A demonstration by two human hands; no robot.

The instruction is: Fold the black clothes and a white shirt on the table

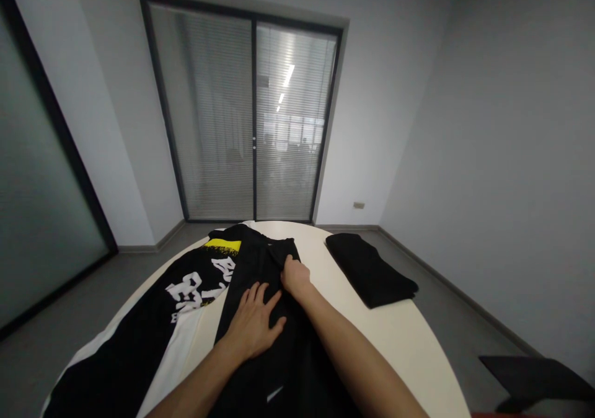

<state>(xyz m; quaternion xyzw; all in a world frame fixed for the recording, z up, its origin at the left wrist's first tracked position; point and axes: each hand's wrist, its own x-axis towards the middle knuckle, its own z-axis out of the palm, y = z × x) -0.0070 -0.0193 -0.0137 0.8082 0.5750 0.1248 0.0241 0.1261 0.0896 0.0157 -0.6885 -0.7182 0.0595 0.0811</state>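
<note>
Black trousers (297, 356) lie lengthwise on the round cream table (395, 337), with a small white swoosh low on the cloth and the waistband at the far end. Resting flat on them with fingers spread is my left hand (255, 319). My right hand (295, 275) is closed in a pinch on the fabric near the right edge, just below the waistband. On the left, partly under the trousers, lies a black garment (134, 337) with white lettering, a yellow patch and white panels.
A folded black garment (369, 272) lies on the right side of the table. Beyond the table stands a glass partition with blinds (209, 126). At the lower right, a dark chair-like piece (539, 374) is partly in view near the table's edge.
</note>
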